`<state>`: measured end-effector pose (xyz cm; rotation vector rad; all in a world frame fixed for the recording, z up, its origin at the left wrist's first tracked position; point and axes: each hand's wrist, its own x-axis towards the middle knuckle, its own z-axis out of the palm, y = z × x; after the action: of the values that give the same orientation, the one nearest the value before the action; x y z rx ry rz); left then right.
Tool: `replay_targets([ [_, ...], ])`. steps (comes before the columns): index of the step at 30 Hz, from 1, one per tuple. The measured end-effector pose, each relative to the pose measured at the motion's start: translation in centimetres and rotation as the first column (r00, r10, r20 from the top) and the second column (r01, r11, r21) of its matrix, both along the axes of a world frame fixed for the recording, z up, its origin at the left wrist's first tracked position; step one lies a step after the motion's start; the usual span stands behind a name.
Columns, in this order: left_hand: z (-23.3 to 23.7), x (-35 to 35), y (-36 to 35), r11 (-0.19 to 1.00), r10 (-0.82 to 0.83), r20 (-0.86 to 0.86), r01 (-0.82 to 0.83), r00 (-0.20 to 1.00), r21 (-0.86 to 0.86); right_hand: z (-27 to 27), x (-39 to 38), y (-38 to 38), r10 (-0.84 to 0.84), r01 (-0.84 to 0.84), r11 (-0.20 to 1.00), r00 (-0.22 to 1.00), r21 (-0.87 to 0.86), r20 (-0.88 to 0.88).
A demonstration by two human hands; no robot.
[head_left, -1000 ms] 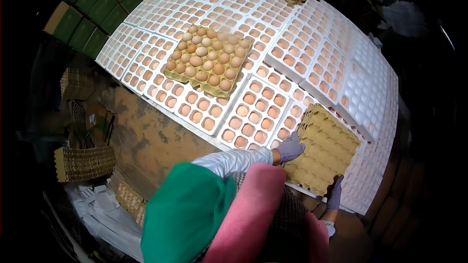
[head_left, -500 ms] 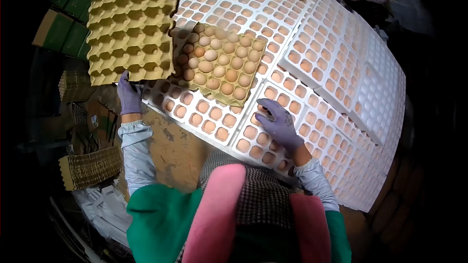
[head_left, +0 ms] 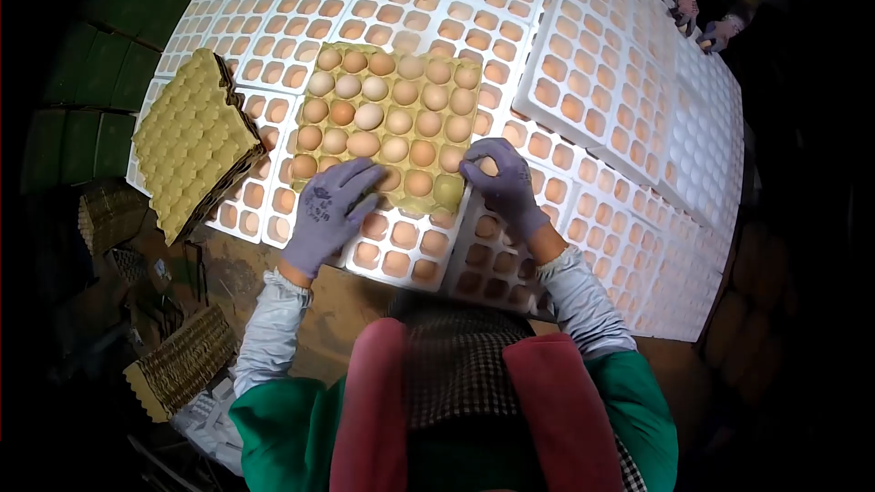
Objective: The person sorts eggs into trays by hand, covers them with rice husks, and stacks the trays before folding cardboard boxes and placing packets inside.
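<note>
A yellow pulp egg tray (head_left: pixel 477 82) filled with brown eggs (head_left: pixel 398 121) lies on white foam egg trays (head_left: pixel 283 179). My left hand (head_left: pixel 330 210), in a purple glove, reaches over the front left edge of the pulp tray. Its fingers are stretched over the eggs and the thumb stands apart. At the tray's front right edge, my gloved right hand (head_left: pixel 510 187) pinches an egg (head_left: pixel 488 166) between thumb and forefinger. What lies under my left fingers is partly hidden.
A stack of yellow pulp trays (head_left: pixel 193 141) rests on the foam trays at left. Raised foam trays (head_left: pixel 583 128) stand at right. Another person's gloved hands (head_left: pixel 718 34) work at the far right. More pulp trays (head_left: pixel 187 355) are stacked low at left.
The pulp trays my left hand held up now lie at left, released. My left hand has moved right to the egg-filled tray. My right hand has moved up slightly and has an egg.
</note>
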<state>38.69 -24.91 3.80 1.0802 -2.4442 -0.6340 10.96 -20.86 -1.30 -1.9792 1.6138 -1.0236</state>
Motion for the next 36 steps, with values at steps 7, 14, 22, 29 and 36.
replay_targets([
  [7, -2.4, -0.3, -1.2, 0.915, 0.087, -0.236, 0.016, 0.968, 0.403, 0.9, -0.5, -0.5, -0.173, 0.035, 0.923, 0.928, 0.384, 0.331],
  [14, -3.4, -3.9, -1.0, 0.516, 0.312, -0.370, 0.171, 0.875, 0.840, 1.5, -0.9, -3.5, -0.211, 0.270, 0.948, 0.930, 0.167, -0.301],
  [22, -3.4, -7.5, 0.7, 0.987, -0.155, 0.253, 0.163, 0.955, -0.011, 1.6, -0.3, -6.5, 0.078, 0.198, 0.824, 0.888, 0.531, -0.453],
  [29, -0.6, -8.2, 1.5, 0.655, 0.519, -0.254, -0.188, 0.816, 0.732, 3.6, -6.6, 1.0, -0.253, -0.052, 0.881, 0.787, 0.470, 0.562],
  [36, 3.4, -28.9, 4.9, 0.633, 0.322, -0.408, 0.126, 0.855, 0.764, 5.3, -26.8, 18.3, -0.621, 0.380, 0.780, 0.379, 0.497, 0.686],
])
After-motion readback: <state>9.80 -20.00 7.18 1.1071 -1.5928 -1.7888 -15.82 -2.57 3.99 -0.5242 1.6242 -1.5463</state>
